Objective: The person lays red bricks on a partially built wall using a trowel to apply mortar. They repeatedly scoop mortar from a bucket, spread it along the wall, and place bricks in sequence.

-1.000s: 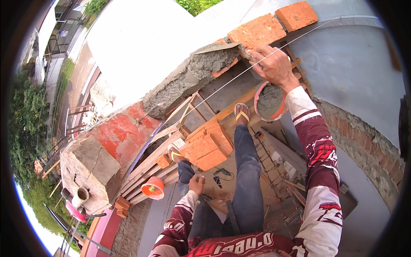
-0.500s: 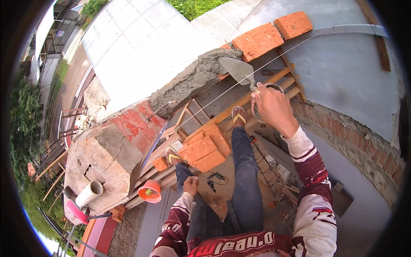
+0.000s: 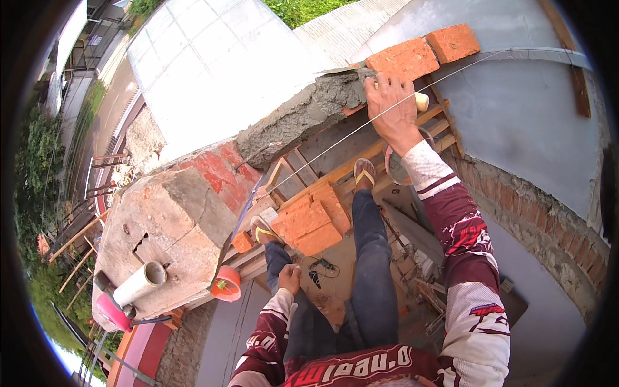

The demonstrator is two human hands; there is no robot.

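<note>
My right hand (image 3: 392,108) is closed around a trowel, whose pale wooden handle (image 3: 422,101) sticks out on the right. The blade is mostly hidden behind the hand, at the near end of an orange brick (image 3: 403,60). A second brick (image 3: 454,43) follows it along the wall top. Left of my hand runs a thick bed of wet grey mortar (image 3: 303,113). A taut white string (image 3: 335,143) passes across the front of the wall and by my right hand. My left hand (image 3: 289,277) is curled into a fist above my left thigh, with nothing showing in it.
Stacked orange bricks (image 3: 311,222) lie on the wooden planks between my feet. An orange pot (image 3: 226,284) stands beside a concrete block (image 3: 174,213) bearing a white pipe (image 3: 140,284). A round container (image 3: 398,169) sits under my right forearm. Far below is a floor with a corded tool (image 3: 321,267).
My right hand has moved up toward the bricks with the trowel, turning it so that the blade is now mostly hidden. The left hand stays closed near the thigh.
</note>
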